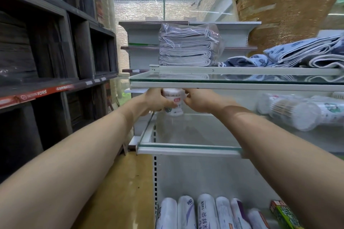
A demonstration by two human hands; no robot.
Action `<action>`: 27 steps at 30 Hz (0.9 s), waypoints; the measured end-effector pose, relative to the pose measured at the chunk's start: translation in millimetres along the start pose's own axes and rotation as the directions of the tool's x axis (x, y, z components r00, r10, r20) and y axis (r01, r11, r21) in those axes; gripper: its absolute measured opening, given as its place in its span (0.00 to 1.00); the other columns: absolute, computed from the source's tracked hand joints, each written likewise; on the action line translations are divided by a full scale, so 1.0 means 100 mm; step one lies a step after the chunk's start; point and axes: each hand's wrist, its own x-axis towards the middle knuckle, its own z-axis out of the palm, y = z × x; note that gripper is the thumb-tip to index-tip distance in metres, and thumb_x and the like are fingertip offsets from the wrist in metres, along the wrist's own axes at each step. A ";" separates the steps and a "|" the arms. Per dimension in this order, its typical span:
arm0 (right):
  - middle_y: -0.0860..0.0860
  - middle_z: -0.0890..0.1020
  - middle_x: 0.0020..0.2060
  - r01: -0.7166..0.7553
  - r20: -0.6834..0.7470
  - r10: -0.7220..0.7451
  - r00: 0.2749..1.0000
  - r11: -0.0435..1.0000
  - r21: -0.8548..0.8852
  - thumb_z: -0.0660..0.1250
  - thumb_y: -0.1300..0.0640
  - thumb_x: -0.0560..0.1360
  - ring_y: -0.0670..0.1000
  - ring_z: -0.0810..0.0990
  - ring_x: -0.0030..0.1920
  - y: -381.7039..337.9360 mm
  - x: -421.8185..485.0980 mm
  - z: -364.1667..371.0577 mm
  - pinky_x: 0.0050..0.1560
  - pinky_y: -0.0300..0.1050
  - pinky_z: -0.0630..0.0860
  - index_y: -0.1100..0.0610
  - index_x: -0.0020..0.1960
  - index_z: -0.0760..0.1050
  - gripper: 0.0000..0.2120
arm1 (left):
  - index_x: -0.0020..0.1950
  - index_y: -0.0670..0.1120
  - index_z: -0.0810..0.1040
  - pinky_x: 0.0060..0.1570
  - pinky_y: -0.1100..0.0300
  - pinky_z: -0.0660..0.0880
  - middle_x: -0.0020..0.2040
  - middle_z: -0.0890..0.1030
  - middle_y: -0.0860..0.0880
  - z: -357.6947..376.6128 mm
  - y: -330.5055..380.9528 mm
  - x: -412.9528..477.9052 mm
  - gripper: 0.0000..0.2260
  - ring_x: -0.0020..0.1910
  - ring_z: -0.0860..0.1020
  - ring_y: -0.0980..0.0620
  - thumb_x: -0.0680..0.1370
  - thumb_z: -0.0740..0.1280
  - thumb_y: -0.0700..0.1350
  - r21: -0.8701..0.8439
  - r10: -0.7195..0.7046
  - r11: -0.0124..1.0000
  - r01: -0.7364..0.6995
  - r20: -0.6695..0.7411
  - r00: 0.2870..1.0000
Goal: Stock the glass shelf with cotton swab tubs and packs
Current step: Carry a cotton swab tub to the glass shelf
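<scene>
Head view showed both bare arms stretched into the shelving unit, the two hands meeting at the back left corner of the glass shelf (186,148). Between them stood one cotton swab tub (174,99), upright, with its white label facing out. The left grip (156,100) was curled round the tub's left side and the right grip (199,101) was clamped on its right side, so both were closed on the same tub. The tub's top sat just under the upper glass shelf (232,81). Whether its base already touched the glass could not be told, as the fingers covered the lower edge.

Further right on the same shelf, well apart from the hands, lay more swab tubs (294,115) on their sides, their clear ends turned toward the camera. The upper shelf carried a bagged stack of folded cloths (186,50) and loose blue-patterned towels (301,55). Rolls of plastic bags (206,212) lay on the shelf below.

The step in hand looked like placing this tub at the left end of the row. Next, the tub would need settling flat against the back panel, both grips easing off without tipping it, then a reach right for another tub, keeping the knuckles below the upper glass.
</scene>
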 end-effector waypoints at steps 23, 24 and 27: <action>0.54 0.79 0.57 0.010 -0.007 -0.010 1.000 1.000 0.002 0.64 0.51 0.78 0.56 0.77 0.55 -0.20 0.18 0.15 0.46 0.43 0.66 0.55 0.66 0.70 0.18 | 0.47 0.48 0.80 0.44 0.60 0.76 0.43 0.81 0.50 -0.05 -0.19 0.00 0.10 0.43 0.79 0.53 0.69 0.76 0.44 0.104 -0.018 0.994 0.030 -0.122 0.992; 0.55 0.79 0.57 0.009 -0.009 -0.009 1.000 1.000 -0.002 0.64 0.51 0.78 0.56 0.77 0.55 -0.19 0.19 0.15 0.46 0.43 0.66 0.55 0.65 0.70 0.18 | 0.47 0.48 0.80 0.45 0.59 0.76 0.43 0.81 0.49 -0.04 -0.20 -0.01 0.10 0.43 0.79 0.52 0.69 0.76 0.44 0.105 -0.024 0.994 0.038 -0.126 0.992; 0.55 0.79 0.57 0.001 -0.010 -0.001 1.000 1.000 -0.020 0.65 0.52 0.78 0.57 0.77 0.55 -0.19 0.23 0.16 0.45 0.44 0.67 0.56 0.63 0.71 0.16 | 0.48 0.48 0.79 0.50 0.57 0.78 0.45 0.82 0.49 -0.05 -0.17 -0.01 0.10 0.46 0.80 0.51 0.69 0.76 0.45 0.133 -0.038 0.990 0.054 -0.118 0.992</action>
